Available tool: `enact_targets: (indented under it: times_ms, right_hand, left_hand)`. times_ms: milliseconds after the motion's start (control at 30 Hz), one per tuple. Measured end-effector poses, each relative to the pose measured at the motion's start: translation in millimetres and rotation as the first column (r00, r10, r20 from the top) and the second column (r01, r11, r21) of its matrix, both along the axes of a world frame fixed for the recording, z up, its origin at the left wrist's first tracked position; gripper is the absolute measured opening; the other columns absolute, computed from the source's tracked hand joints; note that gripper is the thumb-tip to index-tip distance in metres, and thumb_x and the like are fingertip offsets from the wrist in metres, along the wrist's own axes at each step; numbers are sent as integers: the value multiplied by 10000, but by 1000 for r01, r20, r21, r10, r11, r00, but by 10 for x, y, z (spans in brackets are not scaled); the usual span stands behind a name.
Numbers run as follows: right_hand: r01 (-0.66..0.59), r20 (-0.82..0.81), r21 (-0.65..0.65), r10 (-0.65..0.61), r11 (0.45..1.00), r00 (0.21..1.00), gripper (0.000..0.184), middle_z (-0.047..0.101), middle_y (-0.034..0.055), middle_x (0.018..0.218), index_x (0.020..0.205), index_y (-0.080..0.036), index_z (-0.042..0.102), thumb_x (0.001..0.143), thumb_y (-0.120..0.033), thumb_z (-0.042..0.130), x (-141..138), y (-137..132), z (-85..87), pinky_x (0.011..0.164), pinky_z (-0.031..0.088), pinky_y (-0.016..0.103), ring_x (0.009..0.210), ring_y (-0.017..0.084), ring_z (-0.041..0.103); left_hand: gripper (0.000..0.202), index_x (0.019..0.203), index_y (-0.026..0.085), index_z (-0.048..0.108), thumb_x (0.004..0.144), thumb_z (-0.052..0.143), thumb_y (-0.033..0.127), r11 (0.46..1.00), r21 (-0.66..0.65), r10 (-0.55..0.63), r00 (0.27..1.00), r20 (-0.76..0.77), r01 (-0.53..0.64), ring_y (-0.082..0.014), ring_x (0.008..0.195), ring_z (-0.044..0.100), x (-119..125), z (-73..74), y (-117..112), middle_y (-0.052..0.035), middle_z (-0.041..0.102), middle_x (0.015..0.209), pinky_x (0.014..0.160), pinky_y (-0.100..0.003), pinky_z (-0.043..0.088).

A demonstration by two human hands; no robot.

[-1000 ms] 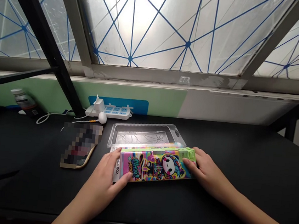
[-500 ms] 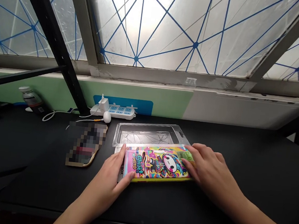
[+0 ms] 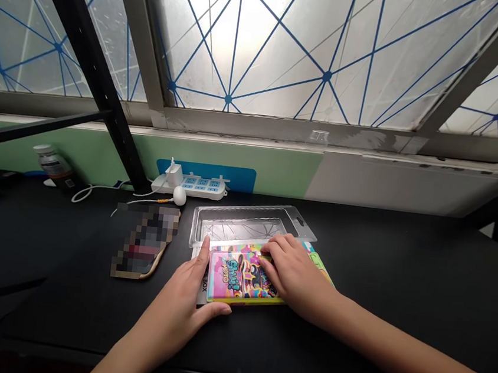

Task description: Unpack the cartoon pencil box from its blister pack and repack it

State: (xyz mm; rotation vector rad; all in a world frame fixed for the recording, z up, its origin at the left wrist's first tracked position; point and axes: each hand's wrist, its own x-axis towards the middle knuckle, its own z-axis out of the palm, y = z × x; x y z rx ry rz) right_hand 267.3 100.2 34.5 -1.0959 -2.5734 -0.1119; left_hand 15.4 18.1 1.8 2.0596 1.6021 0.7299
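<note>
A flat, colourful case (image 3: 227, 278) with cartoon print and a yellow-green edge lies on the desk. My left hand (image 3: 186, 295) is open at its left end, the forefinger stretched along the side and the thumb below the front corner. Across the case's middle lies my right hand (image 3: 295, 273), its fingers slightly bent and thumb apart, covering much of the printed picture. The case's right end shows beyond the hand. Under the left end a grey card (image 3: 202, 288) with printed letters peeks out. Just behind stands a clear plastic tray (image 3: 241, 212), touching or nearly touching the case.
A phone (image 3: 160, 242), partly pixelated, lies to the left. Behind it are a white power strip (image 3: 204, 189) and a cable with a white round end (image 3: 179, 196). A bottle (image 3: 55, 166) leans at the far left. A black slanted post (image 3: 95, 75) rises before the window.
My right hand has moved left from the case's right end onto its middle. My left thumb has slid off the top to the front edge.
</note>
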Motion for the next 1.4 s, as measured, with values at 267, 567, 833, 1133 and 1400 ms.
enact_targets:
  times_ms: [267,567,833,1133,1400]
  right_hand:
    - [30,-188,262,20,965,982,201,685,92,1005,1001,-217,600,1050,-349,458,54,-20,30,872,396,418,1003,279,571]
    - [-433,-85,26,434,901,897,226,723,21,886,978,-252,664,988,-465,587,547,-452,424,960,449,395,816,195,650]
    - [-59,-113,-400,15,915,994,1097,276,132,1671,1582,-372,317,658,-681,821,1381,-356,-87,1116,420,615,1506,445,259]
    - [-51,-423,-542,-220,839,879,540,484,120,1563,1412,-311,563,925,-534,625,1336,-246,-171,1120,437,563,1405,378,478]
    - [50,-331,-422,-205,905,921,724,529,132,1521,1489,-311,473,843,-504,738,1252,-250,-297,1124,443,568,1392,369,495]
  left_hand:
    - [834,1628,257,207,944,623,492,1000,-15,-5,1000,11,5,-335,1434,451,-32,87,-11,-138,506,1536,1161,-516,398]
    - [664,1603,304,291,1030,251,636,994,-88,-51,994,92,59,-301,1498,346,-212,157,-75,-35,345,1636,1194,-516,335]
    - [775,1622,284,226,970,533,569,992,-126,11,1000,-18,-13,-309,1496,356,-121,81,-7,-65,335,1646,1190,-513,335]
    - [684,1605,303,300,1021,245,653,997,-71,-6,993,117,14,-291,1509,324,-211,28,-52,-28,335,1648,1211,-480,306]
    - [887,1630,355,96,938,603,578,995,102,2,1000,-29,1,-330,1392,515,-114,-43,-65,-95,531,1529,1100,-478,481]
